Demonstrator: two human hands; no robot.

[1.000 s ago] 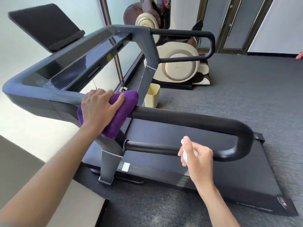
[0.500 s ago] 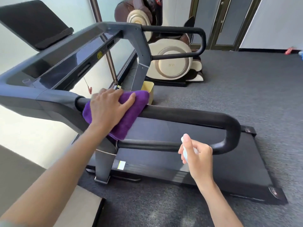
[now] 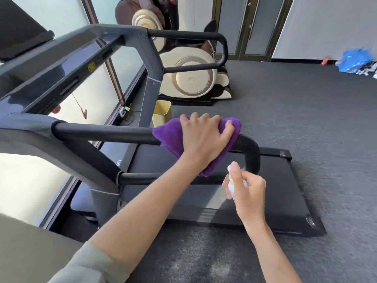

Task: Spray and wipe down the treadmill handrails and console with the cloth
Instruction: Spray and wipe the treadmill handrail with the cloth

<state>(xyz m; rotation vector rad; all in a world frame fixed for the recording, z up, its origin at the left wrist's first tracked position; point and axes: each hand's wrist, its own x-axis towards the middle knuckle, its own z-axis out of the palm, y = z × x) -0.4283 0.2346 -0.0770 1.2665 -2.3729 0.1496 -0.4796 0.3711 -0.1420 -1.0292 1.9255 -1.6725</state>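
Left hand (image 3: 206, 137) lies over the purple cloth (image 3: 173, 135), fingers curled round it and the near rail (image 3: 102, 131), so the cloth wraps the bar and rubs top and sides at once; looks like the wipe step on this handrail. Cloth sits toward the rail's free end, just short of the bend (image 3: 252, 152) where the bar turns down to the lower bar (image 3: 155, 177). A corner of cloth hangs below the rail, probably slack from the fold. Right hand (image 3: 247, 190) grips a small white spray bottle (image 3: 231, 184), a fingertip on top of it, held just beside the bend and below the cloth, likely kept ready to wet the next stretch; nozzle direction cannot be told. Far rail (image 3: 204, 36) is untouched by either hand, and the console (image 3: 53, 68) at the head of the frame too, so my guess is a good part of the job remains. Treadmill deck (image 3: 275, 190) is black and flat under both hands, on dark grey carpet (image 3: 306, 111). Beyond the far rail stands a cream massage chair (image 3: 189, 76); a yellow bin (image 3: 162, 111) sits by the far upright. Frosted window (image 3: 91, 94) runs behind the console, dark doors (image 3: 244, 27) at the back wall, blue stuff (image 3: 353, 61) on the carpet near the far right corner, too blurred to name. A red clip (image 3: 84, 114) dangles on a cord below the console.
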